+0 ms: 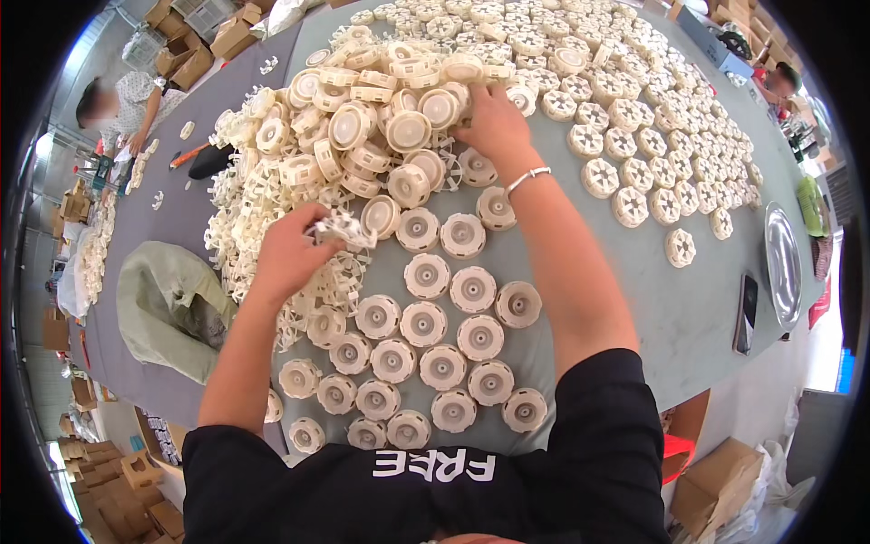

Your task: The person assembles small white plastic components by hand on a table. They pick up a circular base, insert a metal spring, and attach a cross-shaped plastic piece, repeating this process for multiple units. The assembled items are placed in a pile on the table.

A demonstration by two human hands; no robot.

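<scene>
My left hand (pixel 292 252) is closed around a few white plastic clip pieces (pixel 346 229), which stick out past the thumb and fingers. It hovers over the near edge of a loose pile of the same clips (pixel 249 195). At the right side of a heap of cream round plastic housings (pixel 408 131), my right hand (pixel 497 127) has thumb and fingers curled about a housing, its fingertips partly hidden. Below both hands, several separate round housings (pixel 424 322) lie in rough rows on the grey-green cloth, hollow side up.
Many housings with spoked clips (pixel 625 145) cover the far right of the table. A phone (pixel 746 315) and an oval metal tray (pixel 782 266) lie near the right edge. At left are a crumpled olive cloth bag (pixel 172 308) and an orange-and-black tool (pixel 188 156). Two other people sit farther off.
</scene>
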